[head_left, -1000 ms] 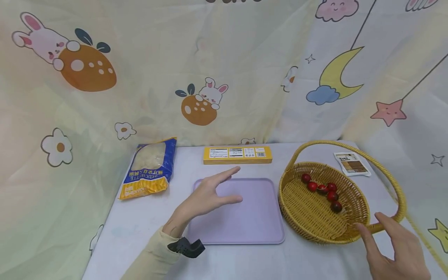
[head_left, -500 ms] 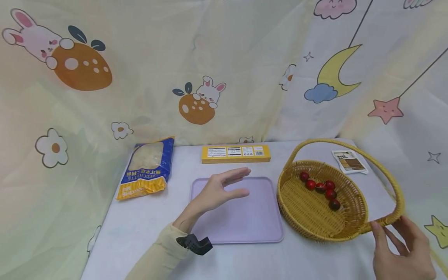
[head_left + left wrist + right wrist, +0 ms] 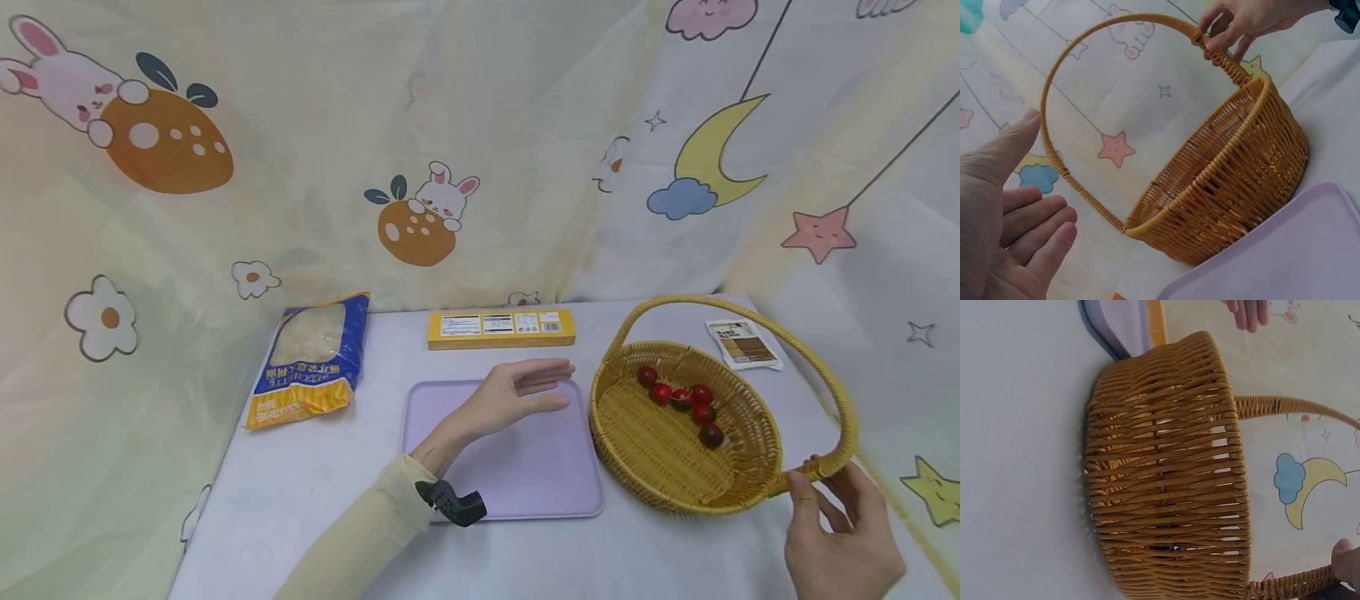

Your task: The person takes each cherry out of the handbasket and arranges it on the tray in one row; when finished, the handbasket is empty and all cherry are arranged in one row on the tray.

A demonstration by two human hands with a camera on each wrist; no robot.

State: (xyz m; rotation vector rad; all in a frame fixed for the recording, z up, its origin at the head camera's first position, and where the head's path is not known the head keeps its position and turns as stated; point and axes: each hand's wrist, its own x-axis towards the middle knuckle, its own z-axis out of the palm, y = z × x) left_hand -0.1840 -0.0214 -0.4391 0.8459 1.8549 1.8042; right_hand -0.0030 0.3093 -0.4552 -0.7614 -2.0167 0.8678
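Observation:
My right hand (image 3: pixel 843 533) grips the lower right part of the handle (image 3: pixel 831 383) of a round, golden-brown wicker basket (image 3: pixel 652 479). In the left wrist view, its fingers and thumb pinch the handle a little above the rim. Several small, round, dark red fruits (image 3: pixel 660 393) lie inside the basket. My left hand (image 3: pixel 498 404) is held above the pale purple tray (image 3: pixel 517 483), fingers extended and thumb apart, with nothing in it. In the left wrist view its fingertips point toward the basket's far handle side, with a gap between.
A blue and yellow pasta bag (image 3: pixel 307 358) lies at the back left of the white table. Behind the tray is a long yellow box (image 3: pixel 501 330). A small white and brown packet (image 3: pixel 742 344) lies behind the basket. A printed curtain (image 3: pixel 315 167) hangs along the back.
My right hand has gone from open beside the basket handle to gripping it. The left hand has moved right across the tray toward the basket. The view has shifted slightly.

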